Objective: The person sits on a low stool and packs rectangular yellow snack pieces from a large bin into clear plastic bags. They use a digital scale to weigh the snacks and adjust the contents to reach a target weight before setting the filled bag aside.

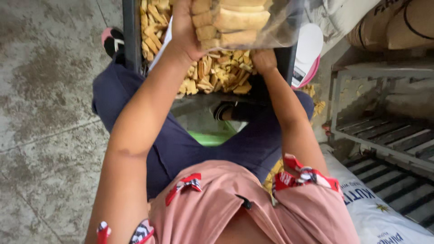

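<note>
While the person sits with knees apart in dark blue trousers and a pink top, both arms reach up and forward to a clear plastic bag (246,22) packed with pale, tan rusk-like pieces. The left hand (185,27) is wrapped around the bag's left side, fingers curled onto the plastic and partly cut off by the top edge of the view. The right hand (263,58) is closed into a loose fist under the bag's lower right corner, pressed against its underside; whether it pinches the plastic or only props it up cannot be told. The bag hangs just above a dark-framed tray (131,36) heaped with loose pieces (221,72) of the same biscuit, which fills the space between the forearms. A few more crumbs lie on the floor (45,113) to the right of the tray, near the right elbow. Below the tray, between the legs, a green object (210,138) shows, and a sandalled foot (226,110) rests just above it. Another shoe, black and pink (113,40), sits at the tray's left. To the right stands a metal rack (384,131) with slatted shelves, and a white printed sack (384,212) lies beside the person's right hip. Brown paper sacks (407,22) are stacked in the upper right corner
</note>
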